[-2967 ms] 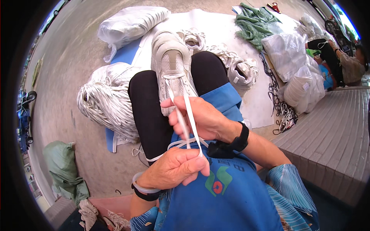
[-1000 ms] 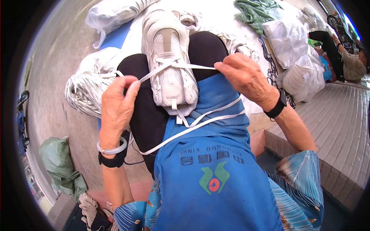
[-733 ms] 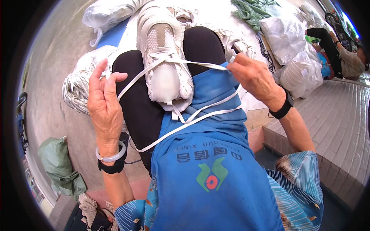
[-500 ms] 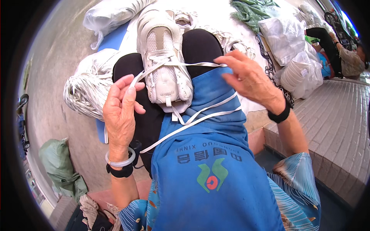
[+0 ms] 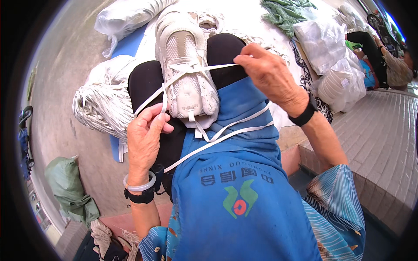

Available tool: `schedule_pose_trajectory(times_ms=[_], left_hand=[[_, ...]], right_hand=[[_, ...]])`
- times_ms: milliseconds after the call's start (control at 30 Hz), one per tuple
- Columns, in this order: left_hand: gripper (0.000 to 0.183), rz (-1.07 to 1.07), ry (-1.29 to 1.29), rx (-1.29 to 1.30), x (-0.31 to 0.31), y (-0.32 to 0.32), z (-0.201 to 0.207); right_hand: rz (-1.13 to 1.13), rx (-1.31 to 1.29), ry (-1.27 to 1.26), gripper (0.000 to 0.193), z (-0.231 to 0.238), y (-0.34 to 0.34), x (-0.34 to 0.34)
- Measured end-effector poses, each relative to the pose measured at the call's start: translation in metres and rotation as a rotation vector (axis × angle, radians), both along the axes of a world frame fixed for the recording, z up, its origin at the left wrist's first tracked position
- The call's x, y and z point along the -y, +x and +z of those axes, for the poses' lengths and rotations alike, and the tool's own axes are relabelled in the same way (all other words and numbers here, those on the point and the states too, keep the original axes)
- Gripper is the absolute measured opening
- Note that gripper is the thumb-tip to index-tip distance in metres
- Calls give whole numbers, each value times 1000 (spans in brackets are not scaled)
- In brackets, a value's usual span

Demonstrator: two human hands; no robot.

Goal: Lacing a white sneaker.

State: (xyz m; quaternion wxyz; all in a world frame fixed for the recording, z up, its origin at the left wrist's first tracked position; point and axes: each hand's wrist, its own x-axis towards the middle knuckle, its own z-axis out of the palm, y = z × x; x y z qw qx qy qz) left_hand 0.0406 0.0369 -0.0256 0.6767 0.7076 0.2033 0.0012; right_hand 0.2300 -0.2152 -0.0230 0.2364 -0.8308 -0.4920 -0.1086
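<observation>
A whitish sneaker (image 5: 190,89) rests on my black-clad knees, its heel tab toward me. White shoelace (image 5: 220,67) crosses over its tongue. My right hand (image 5: 271,75), to the right of the shoe, pinches one length of lace and pulls it taut. At the shoe's left side my left hand (image 5: 146,138) has its thumb and forefinger closed on another length, which rises in a small loop. More lace trails from the heel across my blue apron (image 5: 235,148). The right fingertips partly hide the lace end they grip.
A thick bundle of white laces (image 5: 100,104) lies left of my knees. White cloth with more shoes (image 5: 210,21) spreads ahead. Plastic bags (image 5: 322,43) stand at the far right, near another person (image 5: 398,69). A green sack (image 5: 67,187) sits on the floor at left.
My right hand has moved slightly left and closed its fingers on the lace. My left hand has dropped lower and nearer to me, and the lace there now forms a loop.
</observation>
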Motion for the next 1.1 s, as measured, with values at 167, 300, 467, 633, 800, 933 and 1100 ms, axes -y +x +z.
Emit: schedule_pose_trajectory(times_ms=[167,300,467,633,800,933,1100], left_hand=[[24,33,-219,-65,-7,-1,5],[23,30,100,-34,2,3,5],[22,86,118,-70,4,6,1],[23,70,232,55,5,12,-9],[25,53,259,57,3,16,-12],[25,90,281,64,4,23,-13],[23,159,437,103,3,38,-13]], right_hand=[[-62,-220,-9,15,13,-23,23],[231,-433,-126,18,8,-64,19],[317,-336,-318,11,-9,-82,6],[173,-342,-241,8,-2,-64,18],[-129,-264,-198,5,11,-38,48],[-255,-349,-344,9,12,-34,60],[-189,-338,-144,15,22,-47,50]])
